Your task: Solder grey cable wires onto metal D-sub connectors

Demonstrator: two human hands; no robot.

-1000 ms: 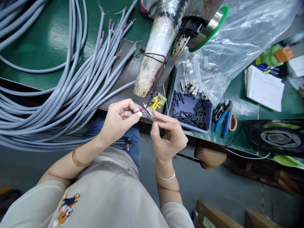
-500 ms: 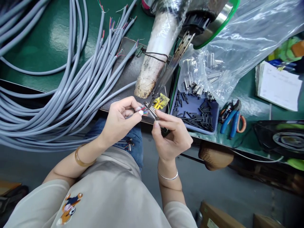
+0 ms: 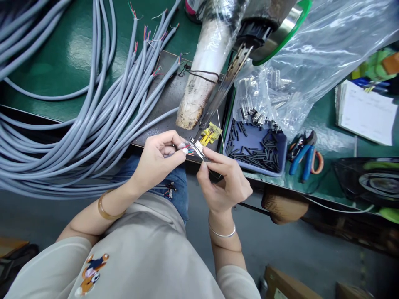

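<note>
My left hand (image 3: 162, 160) is closed in a pinch on thin coloured wires (image 3: 189, 152), close by the solder side of a connector. That multi-pin metal connector (image 3: 197, 148) lies slantwise between my two hands, just below the soldering iron (image 3: 222, 89). Whether the iron's tip touches it I cannot tell. My right hand (image 3: 226, 178) has its thumb and fingers closed at the connector's lower end. Finished-looking wired connectors (image 3: 170, 191) rest on the jeans below my left wrist. A yellow sponge piece (image 3: 211, 133) sits just behind the connector.
Many grey cables (image 3: 115, 120) cover the left side, their stripped ends near the metal plate (image 3: 160, 97). A wrapped white tube (image 3: 202, 70) hangs beside the iron. At right are a blue tray (image 3: 249, 145) of black sleeves, bagged connectors (image 3: 258, 93), pliers (image 3: 302, 160) and a paper pad (image 3: 366, 112).
The connector has turned slightly, so its row of pins shows brighter. My right thumb and fingers have shifted a little down and left. My left hand stays almost in place.
</note>
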